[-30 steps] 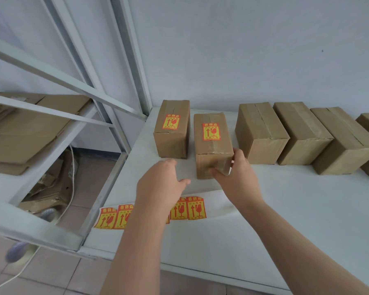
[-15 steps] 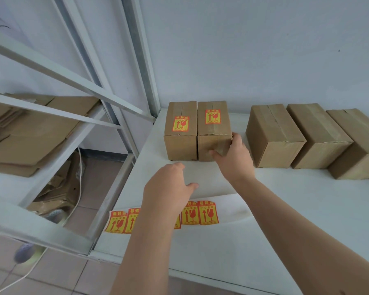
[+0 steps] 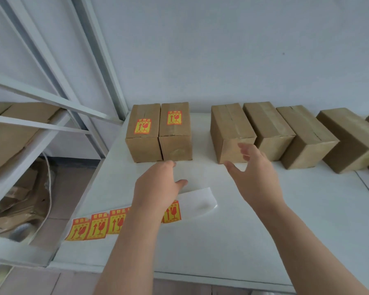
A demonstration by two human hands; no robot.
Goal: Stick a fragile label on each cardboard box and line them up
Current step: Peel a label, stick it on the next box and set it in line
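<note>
Two labelled cardboard boxes stand side by side at the back left of the white table: the first labelled box [image 3: 143,133] and the second labelled box [image 3: 175,130], each with a yellow and red fragile label on top. To their right is a row of several unlabelled boxes, the nearest unlabelled box [image 3: 230,130] just behind my right hand [image 3: 254,173], which is open with fingers spread and holds nothing. My left hand [image 3: 158,186] hovers open above the strip of fragile labels [image 3: 94,226], hiding part of it.
The white table [image 3: 264,231] ends at a front edge near me. A white metal shelving frame [image 3: 58,101] stands at the left with flattened cardboard [image 3: 13,133] on it. A wall runs right behind the boxes.
My right hand let go of the second labelled box, which now sits against the first, and moved right toward the nearest unlabelled box. The left hand stayed over the label strip.
</note>
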